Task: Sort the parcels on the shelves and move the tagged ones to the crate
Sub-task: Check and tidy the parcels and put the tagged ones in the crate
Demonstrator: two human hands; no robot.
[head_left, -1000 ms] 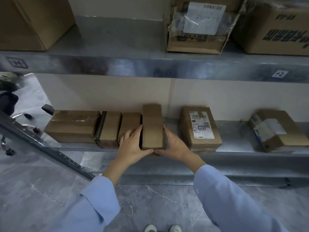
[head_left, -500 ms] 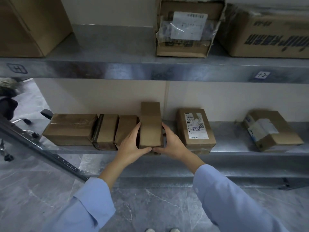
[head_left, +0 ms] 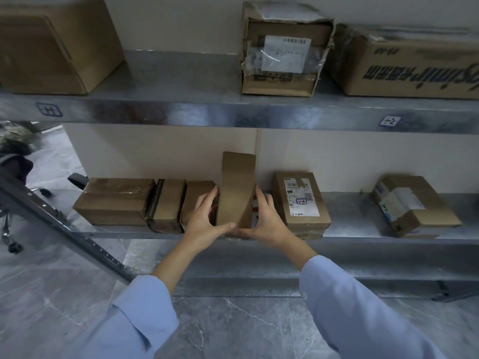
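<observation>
A narrow brown parcel point(head_left: 237, 189) stands on edge on the lower metal shelf point(head_left: 347, 211). My left hand point(head_left: 204, 220) grips its left side and my right hand point(head_left: 267, 221) grips its right side, thumbs meeting under its front edge. Left of it stand three plain brown parcels point(head_left: 116, 200) in a row. To its right lies a parcel with a white shipping label point(head_left: 300, 203) marked by hand, and farther right a taped, labelled parcel point(head_left: 412, 206). No crate is in view.
The upper shelf point(head_left: 233, 112) carries a large plain box point(head_left: 54, 45), a torn labelled box point(head_left: 285, 50) and a printed carton point(head_left: 409, 63). A slanted metal rail point(head_left: 64, 226) crosses the left. A wheeled chair base point(head_left: 13, 244) stands on the marble floor.
The narrow parcel now stands taller between my hands, its front raised higher above its neighbours. My view has moved closer to the shelf.
</observation>
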